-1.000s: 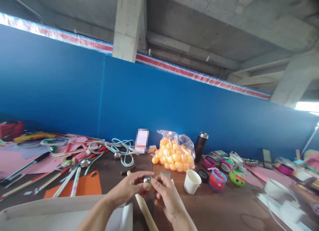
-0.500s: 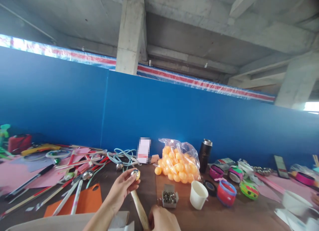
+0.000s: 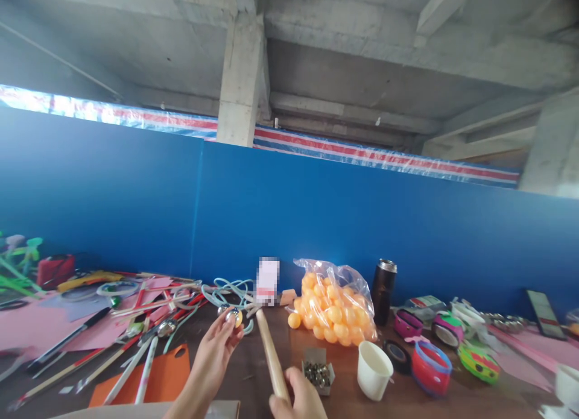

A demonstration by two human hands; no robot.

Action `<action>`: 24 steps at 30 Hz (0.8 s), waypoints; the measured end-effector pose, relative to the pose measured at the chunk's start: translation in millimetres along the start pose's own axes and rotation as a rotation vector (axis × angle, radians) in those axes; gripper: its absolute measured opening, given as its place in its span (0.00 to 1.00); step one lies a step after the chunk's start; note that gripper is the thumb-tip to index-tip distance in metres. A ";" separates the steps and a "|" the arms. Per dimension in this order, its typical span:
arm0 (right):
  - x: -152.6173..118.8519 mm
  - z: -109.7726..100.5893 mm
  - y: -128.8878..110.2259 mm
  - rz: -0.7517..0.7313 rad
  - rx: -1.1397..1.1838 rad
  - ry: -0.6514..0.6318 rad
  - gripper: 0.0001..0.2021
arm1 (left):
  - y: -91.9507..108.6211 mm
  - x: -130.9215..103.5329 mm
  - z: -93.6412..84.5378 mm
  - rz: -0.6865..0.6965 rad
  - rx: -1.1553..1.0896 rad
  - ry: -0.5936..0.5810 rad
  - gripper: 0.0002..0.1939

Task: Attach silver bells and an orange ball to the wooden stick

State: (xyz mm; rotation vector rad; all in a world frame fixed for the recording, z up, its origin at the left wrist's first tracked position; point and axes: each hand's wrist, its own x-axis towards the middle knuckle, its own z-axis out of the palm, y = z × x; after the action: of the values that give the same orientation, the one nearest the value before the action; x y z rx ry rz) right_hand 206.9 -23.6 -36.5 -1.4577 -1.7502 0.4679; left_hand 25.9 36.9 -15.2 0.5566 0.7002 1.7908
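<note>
My left hand (image 3: 216, 350) is closed, its thumb and fingers pinching a shiny metal ball (image 3: 234, 317) that has a yellowish patch on its right side. Wrapped round the lower end of a pale wooden stick (image 3: 272, 355) is my right hand (image 3: 300, 396). The stick slants up and to the left; its top end is apart from the ball, a little to its right. Just right of my right hand stands a small open box (image 3: 332, 371) of little metal pieces, probably bells.
A clear bag of orange balls (image 3: 335, 304), a black bottle (image 3: 383, 292), a white cup (image 3: 374, 371), black tape (image 3: 397, 355) and a red-blue round item (image 3: 431, 367) stand to the right. Sticks, cords, pink paper and an orange sheet (image 3: 167, 371) clutter the left. A blue partition (image 3: 289, 208) rises behind.
My right hand has risen with the wooden stick, whose top end moved up and right, from just below the ball to beside it. My left hand still pinches the ball. The view has shifted slightly.
</note>
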 end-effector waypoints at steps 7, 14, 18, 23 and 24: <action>1.5 -17.9 -10.9 -0.161 0.190 -0.019 0.05 | 1.6 1.7 5.4 0.034 -0.033 0.066 0.14; -4.1 -8.7 -8.8 -0.219 0.014 0.019 0.11 | -0.8 4.5 1.2 0.059 0.002 0.098 0.14; -3.8 -7.2 -6.1 -0.217 0.049 0.049 0.11 | -2.5 4.1 0.3 0.052 0.010 0.101 0.14; -4.6 -7.6 -6.9 -0.221 0.014 0.046 0.12 | -3.4 4.7 -0.4 0.046 -0.006 0.090 0.12; -5.0 -7.7 -7.7 -0.219 0.003 0.047 0.12 | -3.4 5.0 -0.7 0.046 -0.010 0.087 0.12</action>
State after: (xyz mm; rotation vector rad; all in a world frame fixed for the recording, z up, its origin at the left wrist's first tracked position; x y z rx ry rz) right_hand 207.9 -31.9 -28.0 -1.2463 -1.8442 0.3188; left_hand 26.2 42.3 -17.9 0.4943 0.7425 1.8694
